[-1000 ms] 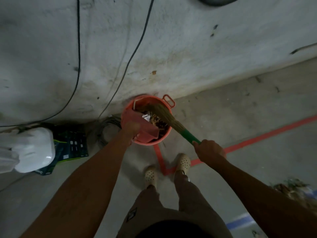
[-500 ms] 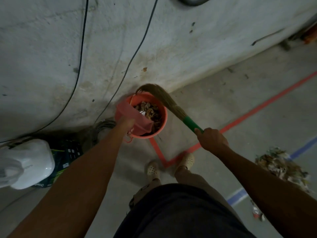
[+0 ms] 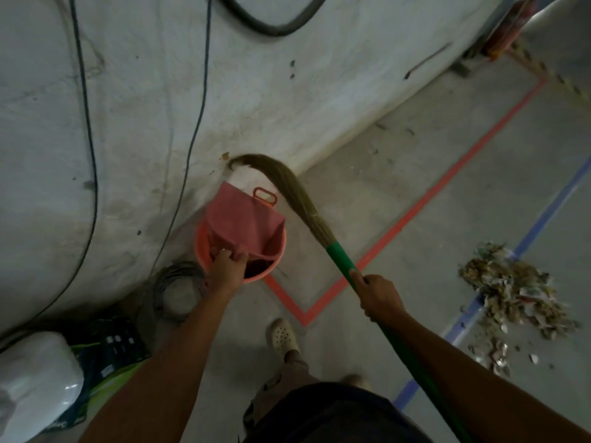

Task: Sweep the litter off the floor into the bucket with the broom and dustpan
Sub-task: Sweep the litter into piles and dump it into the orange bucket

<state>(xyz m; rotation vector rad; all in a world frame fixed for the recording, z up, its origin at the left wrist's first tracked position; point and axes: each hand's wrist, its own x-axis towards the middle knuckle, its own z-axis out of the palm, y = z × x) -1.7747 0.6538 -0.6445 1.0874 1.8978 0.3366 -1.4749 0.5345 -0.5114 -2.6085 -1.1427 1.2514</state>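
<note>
An orange bucket (image 3: 204, 251) stands on the concrete floor against the wall. A pink dustpan (image 3: 243, 219) is tipped over the bucket's mouth and covers most of it; my left hand (image 3: 225, 266) grips the dustpan at its near end. My right hand (image 3: 379, 294) grips the green handle of a grass broom (image 3: 339, 254), whose straw head (image 3: 284, 183) curves up past the bucket's right side to the wall. A heap of litter (image 3: 511, 289), paper scraps and dry leaves, lies on the floor at the right.
Black cables (image 3: 192, 135) hang down the wall, and a wire coil (image 3: 176, 286) lies left of the bucket. A white bag (image 3: 35, 385) and a dark printed sack (image 3: 108, 350) sit at the lower left. Red tape (image 3: 415, 215) and blue tape (image 3: 543, 215) mark the floor. My shoe (image 3: 283, 335) stands below the bucket.
The dustpan has swung up over the bucket and hides the litter inside. The broom head has lifted out of the bucket to its right, reaching the wall. The view has turned right.
</note>
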